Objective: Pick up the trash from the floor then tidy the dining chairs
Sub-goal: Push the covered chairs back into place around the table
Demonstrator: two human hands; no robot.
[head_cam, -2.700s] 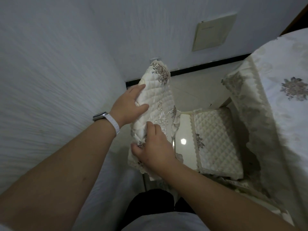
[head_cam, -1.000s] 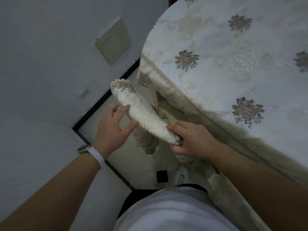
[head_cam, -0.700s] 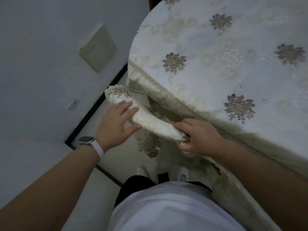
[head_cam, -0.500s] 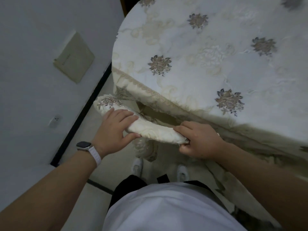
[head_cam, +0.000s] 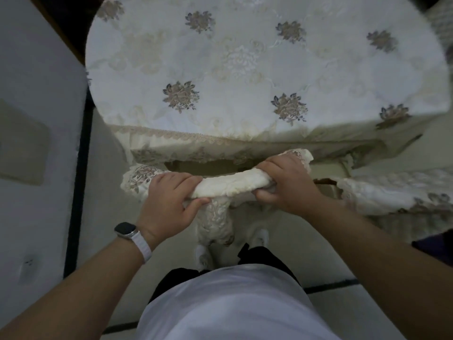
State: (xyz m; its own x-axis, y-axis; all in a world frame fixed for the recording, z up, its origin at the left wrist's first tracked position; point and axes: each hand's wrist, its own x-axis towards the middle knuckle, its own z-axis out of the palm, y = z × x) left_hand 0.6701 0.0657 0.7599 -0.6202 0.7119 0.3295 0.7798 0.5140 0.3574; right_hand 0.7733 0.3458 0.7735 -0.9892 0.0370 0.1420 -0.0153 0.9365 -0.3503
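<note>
You're on the tidying step, left hand (head_cam: 169, 202) and right hand (head_cam: 286, 185) gripping the chair back (head_cam: 228, 185); next, slide it under the bench (head_cam: 245, 69).

Ahead, the chair back (head_cam: 225, 185) was crowded by the tablecloth hem (head_cam: 196, 138), and only a narrow dark gap was seen between them. Leftward, a strip of floor (head_cam: 103, 192) was bounded by the wall (head_cam: 49, 229). Rightward, passage was blocked by a second covered chair (head_cam: 392, 192).

Tablecloth (head_cam: 245, 57) hides the seat of the chair (head_cam: 228, 186).
</note>
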